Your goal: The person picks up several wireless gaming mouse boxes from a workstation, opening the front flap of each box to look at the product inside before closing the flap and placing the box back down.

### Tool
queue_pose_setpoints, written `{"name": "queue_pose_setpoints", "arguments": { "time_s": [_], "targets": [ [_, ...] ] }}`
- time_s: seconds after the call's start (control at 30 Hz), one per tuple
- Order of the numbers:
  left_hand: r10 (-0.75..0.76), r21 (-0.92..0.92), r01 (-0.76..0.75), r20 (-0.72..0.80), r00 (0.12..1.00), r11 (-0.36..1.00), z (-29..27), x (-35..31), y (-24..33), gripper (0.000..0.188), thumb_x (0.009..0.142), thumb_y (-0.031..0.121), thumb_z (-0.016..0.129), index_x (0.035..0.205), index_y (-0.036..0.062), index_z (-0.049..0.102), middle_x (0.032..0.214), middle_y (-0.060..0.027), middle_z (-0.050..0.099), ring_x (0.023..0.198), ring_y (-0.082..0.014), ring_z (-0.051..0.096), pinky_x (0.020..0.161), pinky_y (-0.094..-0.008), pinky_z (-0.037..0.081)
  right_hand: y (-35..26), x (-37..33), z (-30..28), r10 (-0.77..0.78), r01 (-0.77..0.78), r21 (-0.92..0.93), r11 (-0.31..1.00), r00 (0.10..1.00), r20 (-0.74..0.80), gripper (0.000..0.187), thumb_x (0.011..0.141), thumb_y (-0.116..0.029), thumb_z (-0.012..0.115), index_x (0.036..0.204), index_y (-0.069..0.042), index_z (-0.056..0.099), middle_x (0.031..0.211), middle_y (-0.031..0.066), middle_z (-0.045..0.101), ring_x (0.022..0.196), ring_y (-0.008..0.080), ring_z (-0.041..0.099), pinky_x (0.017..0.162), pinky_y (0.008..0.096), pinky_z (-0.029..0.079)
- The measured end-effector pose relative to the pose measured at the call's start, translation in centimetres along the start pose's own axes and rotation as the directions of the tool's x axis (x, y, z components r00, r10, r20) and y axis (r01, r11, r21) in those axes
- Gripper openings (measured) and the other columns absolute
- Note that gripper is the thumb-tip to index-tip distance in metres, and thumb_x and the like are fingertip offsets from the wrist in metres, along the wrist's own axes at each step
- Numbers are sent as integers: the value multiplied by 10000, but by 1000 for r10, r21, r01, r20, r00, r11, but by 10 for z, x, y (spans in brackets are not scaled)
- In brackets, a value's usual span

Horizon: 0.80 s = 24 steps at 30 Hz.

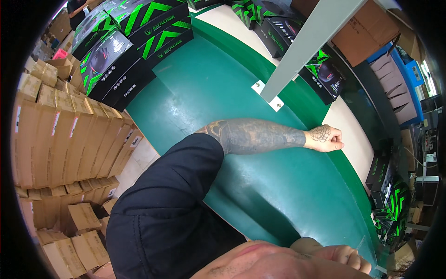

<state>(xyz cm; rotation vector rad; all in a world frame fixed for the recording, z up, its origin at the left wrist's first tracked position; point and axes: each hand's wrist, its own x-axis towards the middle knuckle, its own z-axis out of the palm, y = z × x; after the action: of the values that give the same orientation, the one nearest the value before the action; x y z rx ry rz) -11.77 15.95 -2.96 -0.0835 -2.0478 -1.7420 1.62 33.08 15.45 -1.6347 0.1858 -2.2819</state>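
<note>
My left arm reaches across the green work table [186, 93] to its far right edge. There my left hand [324, 138] rests in a loose fist at the border of the cream belt [353, 135]; nothing shows in it. Low in the picture, my right hand [348, 258] is closed, with its fingers curled. A faint clear sliver [361, 242] shows by its fingertips, and whatever the hand holds is hidden. Black and green printed boxes [318, 76] stand along the belt beyond my left hand.
A grey metal post [306, 46] is bolted to the table by a white plate [268, 96]. Stacked black and green boxes [134, 42] fill the far left corner. Brown cartons [69, 135] pile up at left. A blue crate [411, 74] and more boxes [388, 186] stand at right.
</note>
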Motion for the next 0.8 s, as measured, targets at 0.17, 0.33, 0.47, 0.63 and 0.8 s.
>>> {"name": "queue_pose_setpoints", "arguments": {
  "time_s": [0.17,0.33,0.47,0.63,0.8],
  "targets": [
    [27,-6,-27,-1,1000,1000,3,0,-1,235,849,273,618,803,48,567,647,-21,582,585,-95,540,534,-273,450,-2,-1,-1,-52,52,22,998,999,7,119,840,-135,612,928,-54,610,894,98,590,712,178,595,620,260,544],
    [27,-19,-27,-4,1000,999,4,1,-2,239,845,276,622,798,48,568,638,-20,579,569,-95,530,524,-274,443,-20,-13,-3,162,-162,-18,987,984,67,121,867,-103,548,973,-68,595,909,98,576,711,191,588,610,254,535],
    [2,-16,-2,11,1000,1000,2,2,4,242,842,277,625,793,46,568,632,-18,575,562,-94,523,517,-273,436,-11,-3,-8,179,-182,25,983,979,100,150,879,-115,526,1015,-82,580,900,96,573,722,200,593,623,254,533],
    [21,-16,-21,8,1000,1000,1,-1,3,239,847,271,621,794,44,565,640,-17,577,571,-91,528,520,-267,438,-3,4,-10,152,-161,42,986,975,164,150,863,-137,524,1011,-116,532,849,86,539,691,211,556,596,256,489],
    [-19,1,19,21,1000,1000,0,-3,5,235,850,266,618,796,44,564,657,-17,583,590,-90,534,534,-267,444,7,4,-2,29,-38,134,990,997,70,42,832,-114,503,873,-110,497,762,68,490,632,206,498,549,285,420]
  ]
}}
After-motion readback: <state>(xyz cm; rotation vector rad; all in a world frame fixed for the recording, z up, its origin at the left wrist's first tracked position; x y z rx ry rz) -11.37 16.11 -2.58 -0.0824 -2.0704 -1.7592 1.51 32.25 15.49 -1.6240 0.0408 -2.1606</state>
